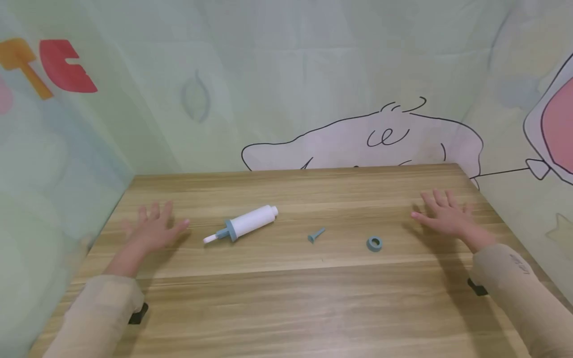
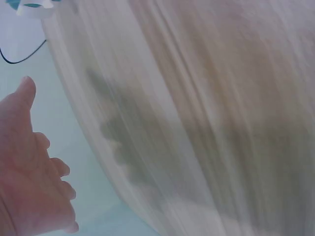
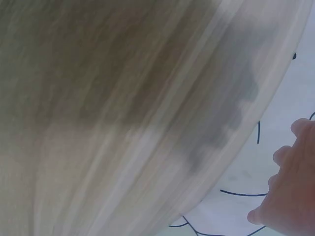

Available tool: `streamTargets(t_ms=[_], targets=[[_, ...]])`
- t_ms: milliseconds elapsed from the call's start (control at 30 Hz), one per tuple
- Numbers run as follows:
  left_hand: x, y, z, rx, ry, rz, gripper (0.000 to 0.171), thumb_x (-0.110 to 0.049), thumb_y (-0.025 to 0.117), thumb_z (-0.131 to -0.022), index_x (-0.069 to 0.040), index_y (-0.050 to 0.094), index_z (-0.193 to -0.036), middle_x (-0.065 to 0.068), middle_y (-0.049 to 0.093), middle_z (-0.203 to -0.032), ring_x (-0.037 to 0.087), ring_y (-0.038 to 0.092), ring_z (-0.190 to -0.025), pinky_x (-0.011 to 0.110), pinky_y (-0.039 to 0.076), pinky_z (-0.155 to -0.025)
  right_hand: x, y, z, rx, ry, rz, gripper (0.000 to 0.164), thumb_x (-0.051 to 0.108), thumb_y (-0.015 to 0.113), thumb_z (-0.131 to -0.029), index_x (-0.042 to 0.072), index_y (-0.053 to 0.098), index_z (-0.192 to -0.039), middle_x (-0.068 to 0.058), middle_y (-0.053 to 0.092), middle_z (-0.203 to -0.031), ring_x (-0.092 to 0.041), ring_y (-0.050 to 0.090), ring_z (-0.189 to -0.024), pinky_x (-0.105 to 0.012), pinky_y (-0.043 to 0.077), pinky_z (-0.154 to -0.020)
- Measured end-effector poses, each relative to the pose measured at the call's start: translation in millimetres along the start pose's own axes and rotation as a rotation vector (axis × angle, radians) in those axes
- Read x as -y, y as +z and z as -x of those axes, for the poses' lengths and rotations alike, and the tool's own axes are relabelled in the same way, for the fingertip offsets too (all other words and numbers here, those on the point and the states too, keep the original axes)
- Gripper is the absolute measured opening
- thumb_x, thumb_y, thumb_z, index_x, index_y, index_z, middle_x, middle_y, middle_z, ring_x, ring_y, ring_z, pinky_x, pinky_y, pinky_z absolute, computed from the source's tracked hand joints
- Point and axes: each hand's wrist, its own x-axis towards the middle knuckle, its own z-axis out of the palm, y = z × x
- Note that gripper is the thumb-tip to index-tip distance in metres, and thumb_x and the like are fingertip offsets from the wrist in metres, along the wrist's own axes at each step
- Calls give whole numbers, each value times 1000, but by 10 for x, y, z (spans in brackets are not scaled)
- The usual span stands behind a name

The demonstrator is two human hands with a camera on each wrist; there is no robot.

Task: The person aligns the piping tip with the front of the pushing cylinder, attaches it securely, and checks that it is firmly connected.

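My left hand (image 1: 154,231) is over the left side of the wooden table (image 1: 286,308), its fingers spread and holding nothing. To its right lies a white cylinder (image 1: 255,220) with a blue-grey collar (image 1: 231,230) and a thin white-tipped stem pointing left. Part of a teal and white piece shows at the top corner of the left wrist view. My right hand (image 1: 447,219) is spread out on the far right, also holding nothing. Nearest to it is a small blue-grey ring (image 1: 374,243). Between ring and cylinder lies a small blue-grey flared peg (image 1: 316,235).
A printed cloth backdrop (image 1: 286,74) with cartoon drawings rises behind the table's far edge and along both sides. Shadows of both hands fall on the wood. Each sleeved wrist carries a small black device (image 1: 138,313).
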Motion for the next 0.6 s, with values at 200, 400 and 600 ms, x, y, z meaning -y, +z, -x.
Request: streamTargets(t_ms=[200, 400, 600], targets=[[-162, -45, -22, -3, 29, 10, 90, -67, 24, -83, -4, -5, -141, 33, -12, -140, 54, -21, -121, 71, -19, -83, 79, -22, 8, -10, -21, 1, 85, 66, 31, -83, 11, 6, -143, -27, 0, -144, -48, -11, -129, -73, -8, -88], [-321, -47, -49, -37, 73, -2, 90, -69, 23, -82, -5, -2, -141, 29, -10, -142, 49, -19, -125, 69, -21, -85, 193, -34, 12, -13, -52, 1, 85, 65, 32, -83, 10, 8, -142, -27, 0, -144, -47, -15, -128, -72, -9, -89], [-538, -39, -68, -116, 130, -41, 87, -69, 25, -82, -7, 8, -142, 28, 4, -144, 49, -7, -129, 71, -15, -88, 339, -21, 22, -22, -90, 33, 84, 65, 33, -83, 13, 7, -143, -23, -1, -146, -45, -12, -130, -71, -8, -91]])
